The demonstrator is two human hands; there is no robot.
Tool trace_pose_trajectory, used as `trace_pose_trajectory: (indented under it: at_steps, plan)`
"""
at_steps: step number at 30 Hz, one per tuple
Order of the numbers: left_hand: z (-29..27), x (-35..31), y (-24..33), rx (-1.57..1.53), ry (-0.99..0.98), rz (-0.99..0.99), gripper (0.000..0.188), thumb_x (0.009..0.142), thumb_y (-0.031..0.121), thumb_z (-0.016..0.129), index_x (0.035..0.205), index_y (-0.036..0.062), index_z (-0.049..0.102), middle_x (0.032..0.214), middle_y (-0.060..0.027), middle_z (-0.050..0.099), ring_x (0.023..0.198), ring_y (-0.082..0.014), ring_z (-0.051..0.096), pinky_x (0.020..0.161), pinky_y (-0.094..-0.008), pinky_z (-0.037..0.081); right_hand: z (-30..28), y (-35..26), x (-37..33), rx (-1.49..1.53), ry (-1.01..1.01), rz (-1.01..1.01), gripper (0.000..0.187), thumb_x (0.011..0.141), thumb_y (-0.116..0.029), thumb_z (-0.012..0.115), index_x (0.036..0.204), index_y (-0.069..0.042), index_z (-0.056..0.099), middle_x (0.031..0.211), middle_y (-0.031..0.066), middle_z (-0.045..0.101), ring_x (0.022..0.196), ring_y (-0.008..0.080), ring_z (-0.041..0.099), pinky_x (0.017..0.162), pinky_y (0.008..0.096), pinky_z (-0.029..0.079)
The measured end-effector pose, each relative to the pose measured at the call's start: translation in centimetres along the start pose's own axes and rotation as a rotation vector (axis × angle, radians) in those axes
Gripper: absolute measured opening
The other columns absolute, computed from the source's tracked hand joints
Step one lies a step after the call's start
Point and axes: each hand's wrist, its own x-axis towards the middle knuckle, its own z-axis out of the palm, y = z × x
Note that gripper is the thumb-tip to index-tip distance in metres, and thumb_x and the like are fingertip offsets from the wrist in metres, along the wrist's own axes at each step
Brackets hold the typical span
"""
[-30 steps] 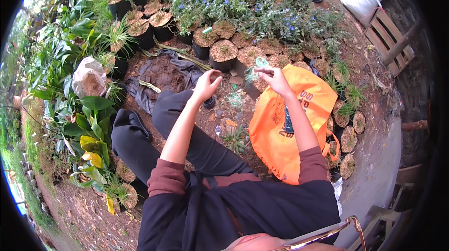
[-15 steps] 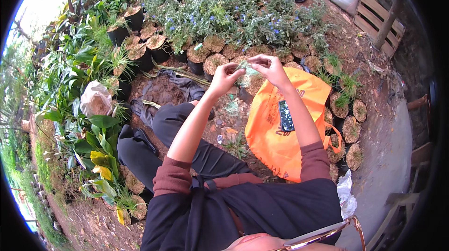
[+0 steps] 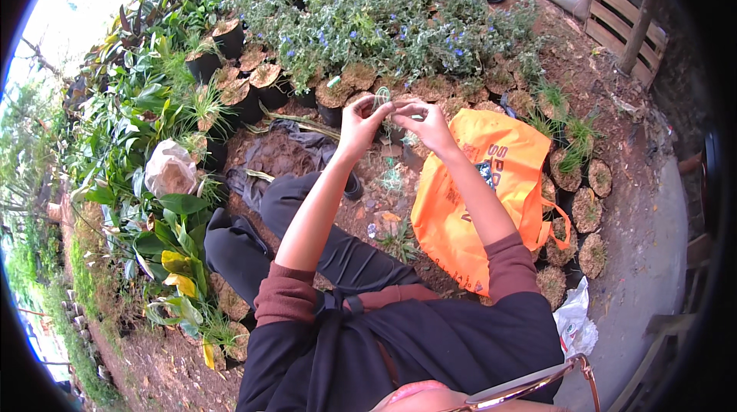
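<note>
Pinching a thin loop of green string [image 3: 383, 97] between them, the left hand [image 3: 361, 122] and right hand [image 3: 424, 122] meet just above the centre of the frame, fingertips nearly touching and closed on the string. Below them, more green string [image 3: 391, 179] lies on bare soil. An orange bag [image 3: 480, 197] lies to the right of centre under the right forearm. Black pots [image 3: 246, 93] of plants stand at upper left, and a white plastic bag [image 3: 170, 169] sits among the leaves at left.

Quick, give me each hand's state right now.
Left hand: fingers pinched on the green string.
Right hand: fingers pinched on the same string.
</note>
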Motion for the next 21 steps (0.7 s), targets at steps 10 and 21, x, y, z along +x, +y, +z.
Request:
trace_pose_trajectory:
  at_steps: [10, 21]
  plan:
    - [-2.9, -2.1, 0.7, -0.109, 0.222, -0.116, 0.033, 0.081, 0.018, 0.066, 0.109, 0.0035, 0.055, 0.091, -0.0033, 0.064, 0.081, -0.0092, 0.061, 0.068, -0.0192, 0.045, 0.7, 1.4, 0.9, 0.211, -0.027, 0.091, 0.013, 0.081, -0.011, 0.064, 0.090, -0.001, 0.065, 0.086, 0.0046, 0.065, 0.079, 0.0095, 0.059, 0.072, 0.0245, 0.047]
    - [-5.0, -2.9, -1.4, -0.625, 0.310, -0.247, 0.021, 0.082, 0.015, 0.064, 0.099, 0.0084, 0.053, 0.091, -0.0016, 0.057, 0.085, -0.0153, 0.059, 0.081, -0.0339, 0.052, -0.2, 1.2, 1.6, 0.704, 0.063, 0.261, 0.007, 0.086, -0.012, 0.056, 0.091, -0.007, 0.059, 0.087, 0.0048, 0.063, 0.079, 0.0153, 0.062, 0.071, 0.0307, 0.051]
